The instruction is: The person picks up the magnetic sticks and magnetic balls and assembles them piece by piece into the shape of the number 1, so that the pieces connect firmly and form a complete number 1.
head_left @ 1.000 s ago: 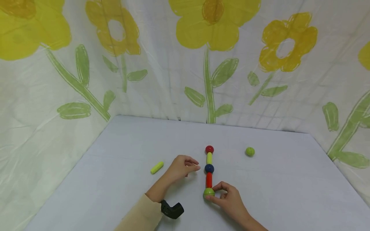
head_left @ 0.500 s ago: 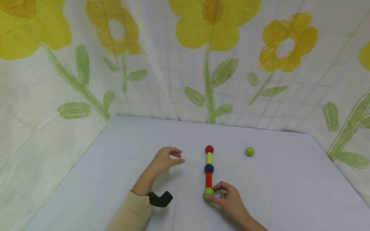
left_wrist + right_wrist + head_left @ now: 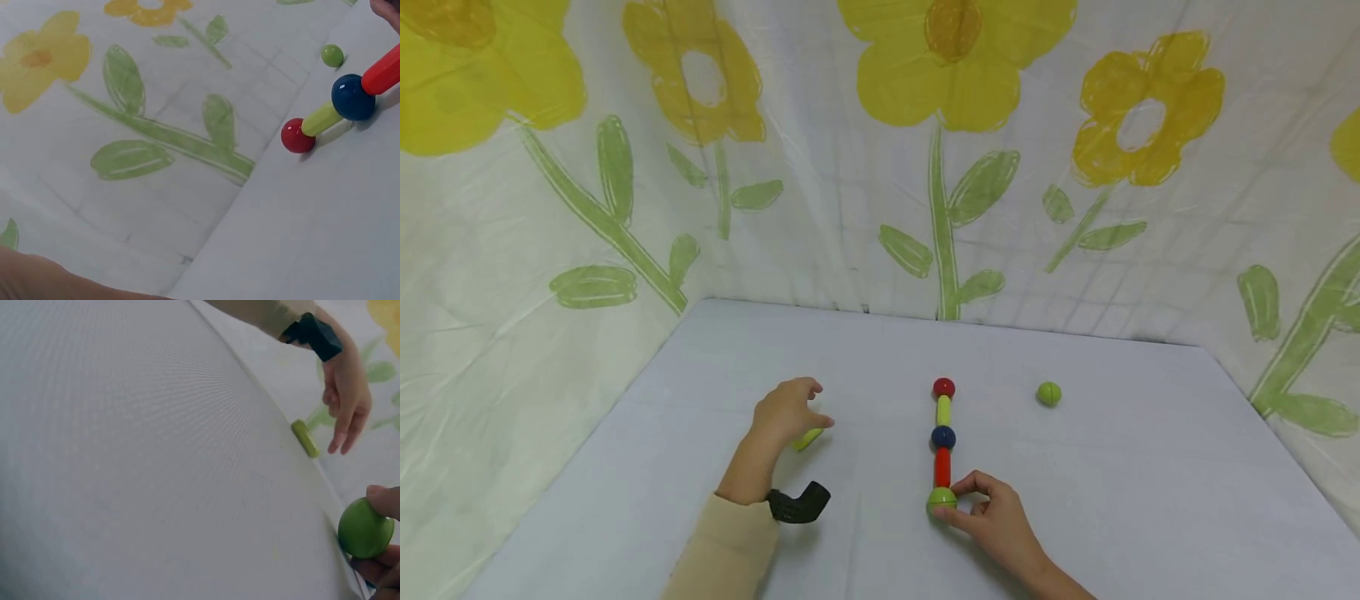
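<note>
In the head view a row of balls and rods runs away from me on the table. From far to near it has a red ball [image 3: 943,387], a yellow-green rod [image 3: 943,410], a blue ball [image 3: 943,437], a red rod [image 3: 942,467] and a green ball [image 3: 940,498]. My right hand [image 3: 997,518] pinches that green ball between thumb and fingers. To the left, my left hand [image 3: 782,410] hovers with thumb and fingers apart over a loose yellow-green rod [image 3: 806,439], partly covering it. The right wrist view shows a gap between this hand and the loose rod [image 3: 305,439].
A second green ball [image 3: 1049,393] lies apart on the table at the back right. The white table [image 3: 1135,467] ends at a hanging cloth [image 3: 820,250] printed with yellow flowers. A black wrist device [image 3: 799,503] sits on the left wrist.
My left hand has moved left, away from the row, to above the loose yellow-green rod. The right hand stays on the green ball, and the row has not shifted.
</note>
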The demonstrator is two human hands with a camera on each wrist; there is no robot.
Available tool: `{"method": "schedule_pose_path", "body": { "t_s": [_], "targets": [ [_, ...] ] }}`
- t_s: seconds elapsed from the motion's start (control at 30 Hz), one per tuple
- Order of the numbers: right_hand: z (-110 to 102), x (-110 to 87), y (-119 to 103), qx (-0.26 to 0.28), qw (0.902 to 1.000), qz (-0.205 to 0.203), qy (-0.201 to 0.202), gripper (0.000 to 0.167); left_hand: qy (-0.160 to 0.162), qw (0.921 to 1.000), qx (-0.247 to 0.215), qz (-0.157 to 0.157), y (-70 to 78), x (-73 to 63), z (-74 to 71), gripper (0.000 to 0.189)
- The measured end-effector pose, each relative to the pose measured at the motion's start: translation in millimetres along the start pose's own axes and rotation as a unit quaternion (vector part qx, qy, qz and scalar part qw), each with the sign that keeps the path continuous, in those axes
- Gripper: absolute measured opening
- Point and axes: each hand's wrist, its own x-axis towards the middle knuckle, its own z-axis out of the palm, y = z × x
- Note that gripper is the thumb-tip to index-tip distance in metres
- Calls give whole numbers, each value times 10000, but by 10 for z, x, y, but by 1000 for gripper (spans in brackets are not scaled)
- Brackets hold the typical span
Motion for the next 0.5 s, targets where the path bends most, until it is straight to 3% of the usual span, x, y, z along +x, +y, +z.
{"method": "schedule_pose_path", "body": {
  "t_s": [0.3,0.5],
  "targets": [
    [-4,-2,0,42,10000,41,-46,37,-157,9994,209,-226,-142,18,-56,43],
    [-4,-2,-10,54,9999,59,-62,37,-482,9981,-390,3,-310,60,-38,36]
  ]
}}
